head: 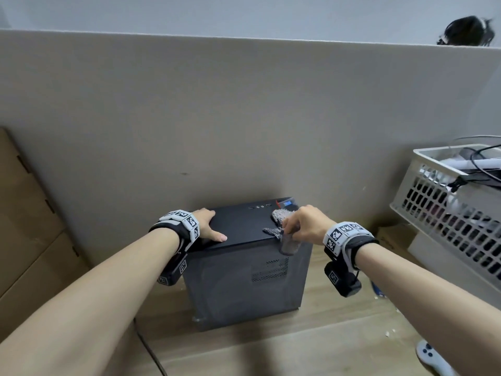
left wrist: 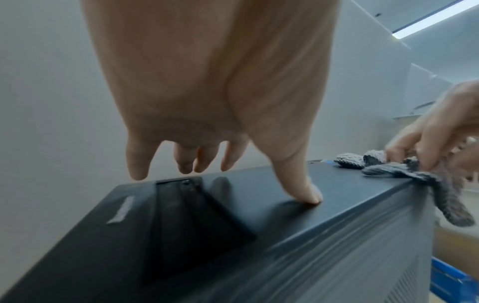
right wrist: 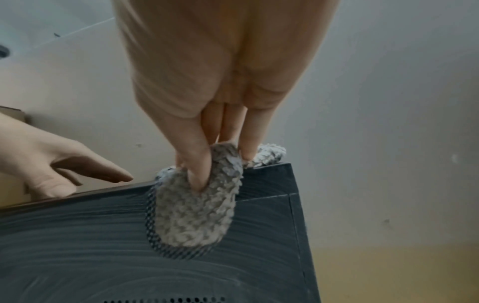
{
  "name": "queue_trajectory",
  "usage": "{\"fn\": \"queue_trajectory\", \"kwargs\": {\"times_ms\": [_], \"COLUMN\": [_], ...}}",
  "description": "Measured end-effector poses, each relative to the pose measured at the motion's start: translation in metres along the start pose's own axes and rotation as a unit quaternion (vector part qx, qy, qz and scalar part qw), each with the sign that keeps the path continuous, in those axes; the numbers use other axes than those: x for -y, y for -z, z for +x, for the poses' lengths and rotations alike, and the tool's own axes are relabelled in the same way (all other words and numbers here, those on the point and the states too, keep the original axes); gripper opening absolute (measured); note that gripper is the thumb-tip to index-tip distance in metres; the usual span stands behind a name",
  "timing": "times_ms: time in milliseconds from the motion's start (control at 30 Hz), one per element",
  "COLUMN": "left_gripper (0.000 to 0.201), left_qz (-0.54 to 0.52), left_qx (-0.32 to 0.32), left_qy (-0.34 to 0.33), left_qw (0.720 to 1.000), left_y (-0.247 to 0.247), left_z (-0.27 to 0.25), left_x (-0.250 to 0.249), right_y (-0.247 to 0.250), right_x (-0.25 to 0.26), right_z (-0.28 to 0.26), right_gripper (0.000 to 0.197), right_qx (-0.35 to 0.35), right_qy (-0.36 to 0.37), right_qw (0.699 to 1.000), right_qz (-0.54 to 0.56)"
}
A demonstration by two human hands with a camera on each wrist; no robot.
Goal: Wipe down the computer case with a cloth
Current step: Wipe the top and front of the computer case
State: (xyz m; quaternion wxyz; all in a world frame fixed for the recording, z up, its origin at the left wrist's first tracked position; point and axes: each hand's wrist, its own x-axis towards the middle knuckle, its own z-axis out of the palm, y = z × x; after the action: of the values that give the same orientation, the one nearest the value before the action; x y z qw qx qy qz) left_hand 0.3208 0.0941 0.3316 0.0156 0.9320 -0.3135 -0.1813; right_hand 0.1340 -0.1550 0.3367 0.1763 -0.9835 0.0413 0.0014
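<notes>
A black computer case (head: pixel 244 278) stands on the wooden floor against a beige partition. My left hand (head: pixel 210 226) rests on the case's top at its left rear corner, fingers over the far edge and thumb (left wrist: pixel 300 184) flat on the lid (left wrist: pixel 259 196). My right hand (head: pixel 303 225) pinches a grey knitted cloth (head: pixel 282 226) at the top right edge of the case. Part of the cloth (right wrist: pixel 197 213) hangs down over the dusty side panel (right wrist: pixel 77 246), thumb and fingers pressed into it. The cloth (left wrist: pixel 404 170) drapes over the lid's edge.
A white slotted basket (head: pixel 444 202) with cables stands at the right. Cardboard boxes (head: pixel 24 213) lean at the left. A black cable (head: pixel 151 351) runs over the floor in front. A white controller (head: pixel 431 356) lies at the lower right. A person's dark hair (head: pixel 466 31) shows above the partition.
</notes>
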Motion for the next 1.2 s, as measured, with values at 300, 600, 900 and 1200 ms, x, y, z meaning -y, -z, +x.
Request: {"fn": "queue_trajectory", "kwargs": {"times_ms": [300, 600, 900, 1200], "left_gripper": [0.104, 0.127, 0.118, 0.124], "left_qz": [-0.032, 0.006, 0.022, 0.052], "left_qx": [0.03, 0.058, 0.054, 0.082], "left_qy": [-0.084, -0.066, -0.039, -0.052], "left_qw": [0.996, 0.996, 0.998, 0.994], "left_y": [0.008, 0.017, 0.008, 0.006], "left_z": [0.034, 0.078, 0.085, 0.07], "left_x": [-0.082, -0.13, -0.133, -0.133], "right_y": [0.068, 0.059, 0.018, 0.006], "right_x": [-0.055, -0.088, -0.101, -0.089], "right_z": [0.026, 0.099, 0.104, 0.098], "right_gripper": [0.023, 0.017, 0.055, 0.03], "right_qx": [-0.079, -0.146, 0.084, 0.076], "right_qy": [-0.006, -0.02, 0.141, 0.083], "right_qw": [0.947, 0.904, 0.982, 0.978], "right_qz": [0.31, 0.4, -0.088, -0.176]}}
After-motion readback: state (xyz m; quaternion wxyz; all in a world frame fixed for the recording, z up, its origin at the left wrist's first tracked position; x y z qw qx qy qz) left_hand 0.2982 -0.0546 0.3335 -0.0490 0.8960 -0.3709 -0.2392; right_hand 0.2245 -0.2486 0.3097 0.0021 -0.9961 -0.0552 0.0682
